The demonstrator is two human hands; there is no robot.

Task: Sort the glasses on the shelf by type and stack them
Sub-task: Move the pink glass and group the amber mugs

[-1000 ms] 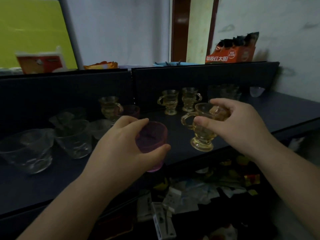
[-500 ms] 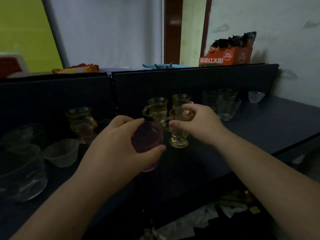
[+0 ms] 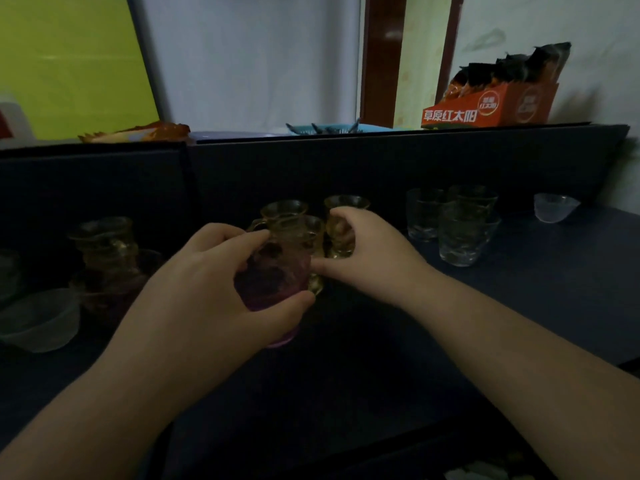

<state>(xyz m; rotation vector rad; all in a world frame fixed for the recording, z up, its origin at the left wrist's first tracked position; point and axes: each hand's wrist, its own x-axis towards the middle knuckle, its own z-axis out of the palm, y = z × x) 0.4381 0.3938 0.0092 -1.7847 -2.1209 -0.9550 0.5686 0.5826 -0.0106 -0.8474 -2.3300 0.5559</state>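
Observation:
My left hand [image 3: 207, 289] grips a purple glass [image 3: 270, 289] just above the dark shelf [image 3: 433, 341]. Right behind it stands an amber handled cup [image 3: 298, 233]; my right hand [image 3: 374, 265] holds this cup from its right side, thumb low on it and fingers curled at its rim. Two more amber handled cups [image 3: 346, 202] stand close behind, against the back panel. Further amber cups [image 3: 104, 240] are stacked at the left, with dark reddish glasses below them, dim and hard to make out.
Clear tumblers [image 3: 460, 233] cluster to the right of my right hand, with a small clear bowl [image 3: 554, 207] farther right. A frosted bowl [image 3: 38, 320] sits at the left edge. An orange snack box [image 3: 491, 105] rests on top of the back panel.
My right hand carried the amber cup back and left and brought it down next to the two amber cups. My left hand moved the purple glass forward, in front of it.

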